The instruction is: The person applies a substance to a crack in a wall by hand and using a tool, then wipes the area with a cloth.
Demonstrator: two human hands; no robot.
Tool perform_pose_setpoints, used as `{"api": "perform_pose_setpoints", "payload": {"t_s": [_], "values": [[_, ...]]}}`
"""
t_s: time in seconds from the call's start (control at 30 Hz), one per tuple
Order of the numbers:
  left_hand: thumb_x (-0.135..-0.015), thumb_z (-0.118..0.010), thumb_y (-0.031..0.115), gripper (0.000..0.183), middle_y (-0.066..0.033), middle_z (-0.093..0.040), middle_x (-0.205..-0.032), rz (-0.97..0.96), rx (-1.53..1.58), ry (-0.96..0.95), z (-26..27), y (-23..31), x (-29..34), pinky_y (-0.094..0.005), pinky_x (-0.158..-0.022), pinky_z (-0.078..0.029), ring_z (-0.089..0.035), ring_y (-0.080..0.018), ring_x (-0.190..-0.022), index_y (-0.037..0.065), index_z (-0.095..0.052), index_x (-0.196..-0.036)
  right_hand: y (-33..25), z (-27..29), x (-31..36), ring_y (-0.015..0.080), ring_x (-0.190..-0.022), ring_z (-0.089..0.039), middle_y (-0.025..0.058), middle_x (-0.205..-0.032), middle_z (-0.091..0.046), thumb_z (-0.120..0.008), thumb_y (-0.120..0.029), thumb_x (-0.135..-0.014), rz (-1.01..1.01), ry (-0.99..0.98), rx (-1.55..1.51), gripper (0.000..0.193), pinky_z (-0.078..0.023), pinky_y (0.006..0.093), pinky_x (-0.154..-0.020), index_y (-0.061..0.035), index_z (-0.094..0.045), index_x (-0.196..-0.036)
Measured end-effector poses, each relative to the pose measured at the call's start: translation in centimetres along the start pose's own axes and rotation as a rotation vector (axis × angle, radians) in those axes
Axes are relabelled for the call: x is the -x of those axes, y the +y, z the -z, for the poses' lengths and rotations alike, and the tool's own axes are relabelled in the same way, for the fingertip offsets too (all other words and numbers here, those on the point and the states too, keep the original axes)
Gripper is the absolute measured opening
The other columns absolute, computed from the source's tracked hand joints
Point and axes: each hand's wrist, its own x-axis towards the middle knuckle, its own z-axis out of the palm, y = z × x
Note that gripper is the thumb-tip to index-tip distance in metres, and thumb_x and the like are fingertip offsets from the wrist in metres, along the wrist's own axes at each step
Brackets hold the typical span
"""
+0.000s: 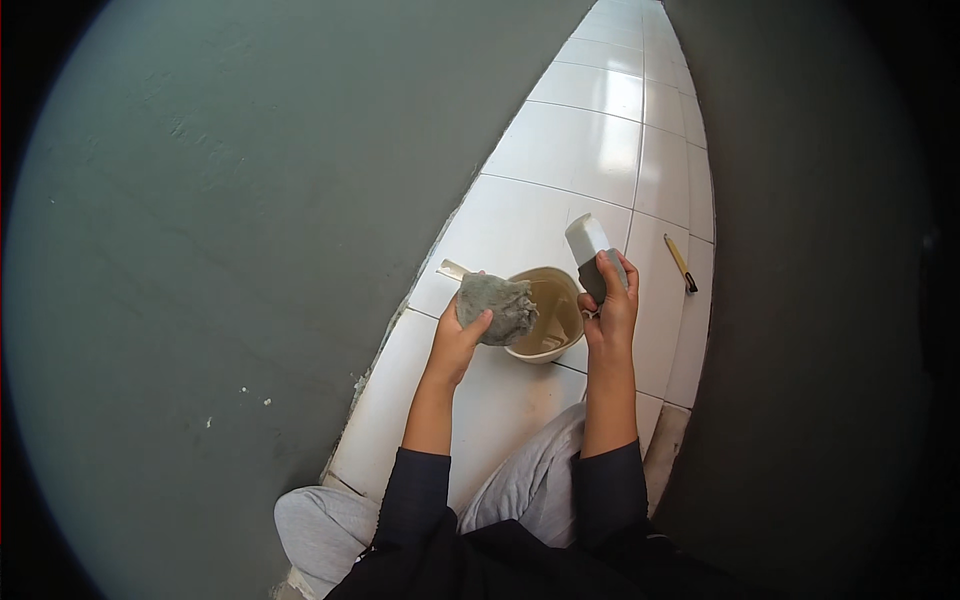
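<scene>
My left hand (pixel 458 338) grips a grey, ragged-edged lump (pixel 495 306), thumb on top; whether it is a sponge, a rag or mortar I cannot tell. The lump hangs over the left side of a cream bucket (pixel 545 357) with murky brownish water in it. Just right of the bucket, my right hand (pixel 613 310) is closed around a small block (pixel 586 238), white at its upper end and dark grey lower down. Both held things are apart from each other. A pale flat strip (pixel 452 269) juts out behind the left hand; the rest of it is hidden.
Glossy white tiles (pixel 580 140) form a long ledge running away from me. On the right lies a yellow utility knife (pixel 679 261) with a black end. Grey plastered surfaces (pixel 250 200) flank both sides. My grey-trousered knee (pixel 325 522) rests at the near left.
</scene>
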Motion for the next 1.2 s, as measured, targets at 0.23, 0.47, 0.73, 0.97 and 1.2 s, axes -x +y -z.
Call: {"api": "perform_pose_setpoints", "payload": {"t_s": [0.23, 0.47, 0.73, 0.97, 1.2], "values": [[-0.079, -0.046, -0.004, 0.043, -0.0183, -0.06, -0.112, 0.049, -0.898, -0.196, -4.2, -2.9, -2.9, -0.0324, -0.09, -0.042, -0.057, -0.0278, -0.105, 0.004, -0.053, -0.121, -1.0, 0.5, -0.8, 0.0115, -0.08, -0.049, 0.0073, -0.098, -0.051, -0.072, -0.013, -0.075, 0.037, 0.013, -0.032, 0.042, -0.029, 0.0199, -0.043, -0.01, -0.046, -0.108], [-0.074, -0.049, -0.001, 0.033, -0.0198, -0.063, -0.094, 0.151, -1.327, -0.225, -6.1, -4.4, -4.3, -0.0383, -0.08, -0.046, -0.06, -0.0347, -0.091, 0.003, -0.06, -0.105, -1.2, 0.7, -1.3, 0.0141, -0.074, -0.054, 0.0077, -0.092, -0.053, -0.071, -0.016, -0.076, 0.029, -0.008, -0.052, 0.045, -0.028, 0.0205, -0.041, -0.0104, -0.044, -0.111], [-0.072, -0.07, 0.016, 0.028, -0.0179, -0.064, -0.088, -0.047, -0.854, -0.142, -5.2, -1.4, -5.5, -0.0385, -0.076, -0.047, -0.061, -0.0336, -0.086, -0.001, -0.06, -0.092, -1.2, 0.5, -1.1, 0.0138, -0.074, -0.054, 0.0076, -0.094, -0.054, -0.072, -0.016, -0.076, -0.001, -0.024, -0.047, 0.045, -0.028, 0.0201, -0.041, -0.0107, -0.045, -0.111], [-0.072, -0.07, 0.016, 0.031, -0.0198, -0.062, -0.083, -0.201, -1.185, -0.099, -5.4, -1.8, -5.1, -0.0428, -0.075, -0.047, -0.06, -0.0371, -0.084, 0.002, -0.052, -0.092, -0.9, 0.5, -1.0, 0.0141, -0.074, -0.055, 0.0077, -0.093, -0.055, -0.072, -0.016, -0.076, -0.018, -0.029, -0.043, 0.045, -0.029, 0.0202, -0.041, -0.011, -0.045, -0.112], [-0.079, -0.055, 0.012, 0.021, -0.0186, -0.064, -0.087, 0.136, -1.537, -0.329, -6.2, -4.5, -4.4, -0.0464, -0.071, -0.049, -0.062, -0.0352, -0.085, 0.006, -0.055, -0.099, -0.9, 0.5, -1.2, 0.0145, -0.073, -0.055, 0.0079, -0.093, -0.054, -0.072, -0.016, -0.076, -0.011, -0.031, -0.011, 0.045, -0.029, 0.0202, -0.041, -0.0108, -0.045, -0.112]]}}
